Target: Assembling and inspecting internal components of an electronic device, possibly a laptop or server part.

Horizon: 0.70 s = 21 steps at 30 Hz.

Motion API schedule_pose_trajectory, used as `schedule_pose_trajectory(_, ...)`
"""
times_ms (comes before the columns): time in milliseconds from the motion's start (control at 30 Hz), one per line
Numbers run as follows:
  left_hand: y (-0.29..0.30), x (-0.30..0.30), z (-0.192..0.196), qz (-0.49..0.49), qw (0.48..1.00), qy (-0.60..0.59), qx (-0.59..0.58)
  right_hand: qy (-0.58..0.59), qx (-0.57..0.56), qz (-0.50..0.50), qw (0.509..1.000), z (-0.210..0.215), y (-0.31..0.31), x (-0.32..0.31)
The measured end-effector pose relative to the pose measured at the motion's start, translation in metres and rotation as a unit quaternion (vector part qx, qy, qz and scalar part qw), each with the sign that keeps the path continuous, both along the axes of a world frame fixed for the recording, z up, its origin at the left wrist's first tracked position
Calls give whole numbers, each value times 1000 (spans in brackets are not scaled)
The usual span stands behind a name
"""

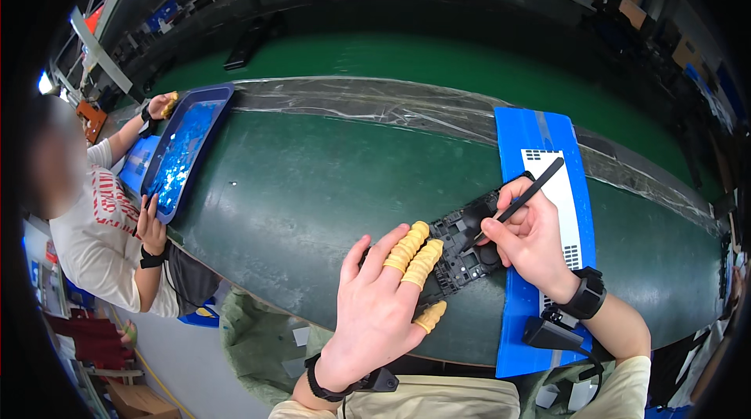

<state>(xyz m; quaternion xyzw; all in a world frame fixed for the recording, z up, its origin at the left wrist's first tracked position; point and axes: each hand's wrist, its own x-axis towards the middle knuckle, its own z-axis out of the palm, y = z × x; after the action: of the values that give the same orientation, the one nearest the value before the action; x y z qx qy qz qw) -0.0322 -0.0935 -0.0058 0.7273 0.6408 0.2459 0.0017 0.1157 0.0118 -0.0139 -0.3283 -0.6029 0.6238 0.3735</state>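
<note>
A black device frame (461, 266) with small fittings, like the inside of a phone, lies tilted on the green table. My left hand (383, 302) holds it by its left end, thumb at the near edge and fingers along the far side. Yellow ribbed finger cots cover the thumb and two fingers. Pinched in my right hand (528, 235) is a pair of black tweezers (540, 188), pointing down at the middle of the frame. Whether the tips grip anything is too small to tell. My right hand partly covers the frame's right end.
A blue board (516, 325) right of the frame bears a white sheet (559, 192) with small black pieces. A black cabled device (551, 334) sits at its near end. At left, a co-worker (109, 223) handles a blue tray (184, 153) of shiny pieces. A clear-wrapped strip (352, 102) crosses the table.
</note>
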Motion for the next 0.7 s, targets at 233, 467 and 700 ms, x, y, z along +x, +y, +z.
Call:
schedule_pose_trajectory(233,-1,1,4,-9,1000,13,-3,1,13,-2,1000,2,1,0)
schedule_pose_trajectory(467,3,1,11,-15,996,90,-25,57,-1,-49,997,0,8,-3)
schedule_pose_trajectory(700,1,19,7,-1,991,119,-53,84,33,-97,991,-9,3,8)
